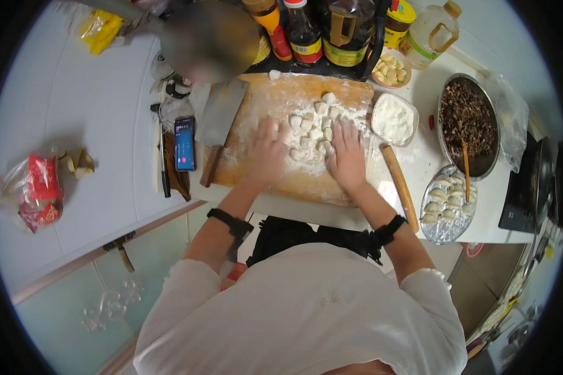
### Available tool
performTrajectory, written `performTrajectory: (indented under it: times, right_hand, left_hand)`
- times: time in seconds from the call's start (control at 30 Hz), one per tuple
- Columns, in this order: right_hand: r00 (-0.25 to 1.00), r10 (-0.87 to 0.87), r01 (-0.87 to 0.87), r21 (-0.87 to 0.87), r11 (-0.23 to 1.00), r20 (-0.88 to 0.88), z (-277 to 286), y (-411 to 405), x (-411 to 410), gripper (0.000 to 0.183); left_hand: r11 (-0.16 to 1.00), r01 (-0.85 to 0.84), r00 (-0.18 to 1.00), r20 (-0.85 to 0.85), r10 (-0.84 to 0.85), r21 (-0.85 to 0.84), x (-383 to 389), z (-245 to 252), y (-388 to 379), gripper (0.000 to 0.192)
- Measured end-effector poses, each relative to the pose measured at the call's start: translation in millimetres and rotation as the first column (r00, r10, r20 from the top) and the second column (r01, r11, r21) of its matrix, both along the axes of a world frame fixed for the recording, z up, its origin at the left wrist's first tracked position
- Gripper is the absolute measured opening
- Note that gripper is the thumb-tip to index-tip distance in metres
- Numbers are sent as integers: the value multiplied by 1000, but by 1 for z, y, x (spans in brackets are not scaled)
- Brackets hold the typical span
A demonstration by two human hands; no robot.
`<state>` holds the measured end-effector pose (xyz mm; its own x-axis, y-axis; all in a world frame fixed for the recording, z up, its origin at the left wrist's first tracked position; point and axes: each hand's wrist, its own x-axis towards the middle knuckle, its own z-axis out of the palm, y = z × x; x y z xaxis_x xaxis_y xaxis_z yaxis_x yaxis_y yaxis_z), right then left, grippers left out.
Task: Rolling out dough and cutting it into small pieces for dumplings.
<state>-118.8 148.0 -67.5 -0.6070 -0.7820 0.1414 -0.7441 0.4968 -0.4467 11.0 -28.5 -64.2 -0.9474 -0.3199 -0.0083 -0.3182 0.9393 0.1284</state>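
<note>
Several small floured dough pieces (315, 133) lie in loose flour on a wooden cutting board (305, 187). My left hand (266, 152), blurred, is over the board to the left of the pieces, palm down; whether something is under it cannot be told. My right hand (348, 152) lies palm down at the right edge of the pieces, fingers spread and dusted with flour, close to a piece by its thumb. A cleaver (223, 112) rests on the board's left edge. To the right stand a container of flour (394, 119) and a wooden rolling pin (400, 187).
A metal bowl of dark chopped filling (467, 117) and a tray of dumplings (445, 229) are at the right. Sauce bottles (305, 37) and a bowl of peeled garlic (391, 70) stand behind the board. A phone (185, 143) lies left of the cleaver. A blurred round object (210, 40) hangs at upper left.
</note>
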Motion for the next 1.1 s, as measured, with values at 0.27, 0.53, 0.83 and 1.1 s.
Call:
performTrajectory:
  times: [0.27, 0.53, 0.83, 1.1]
  right_hand:
    - [996, -19, 32, -149, 988, 85, 0, -33, 13, 54]
    - [938, -344, 344, -177, 922, 32, -8, -28, 19, 52]
    - [994, 17, 1, 165, 986, -108, 5, -52, 68, 53]
    - [955, -293, 295, -117, 948, 39, -6, -6, 26, 52]
  left_hand:
    - [980, -55, 969, -226, 99, 191, -93, 1, -51, 52]
    - [931, 366, 930, -32, -366, 5, -12, 2, -26, 50]
    - [974, 42, 998, 44, -53, 223, -53, 3, -44, 58]
    - [949, 312, 950, 22, -313, 48, -11, 4, 18, 58]
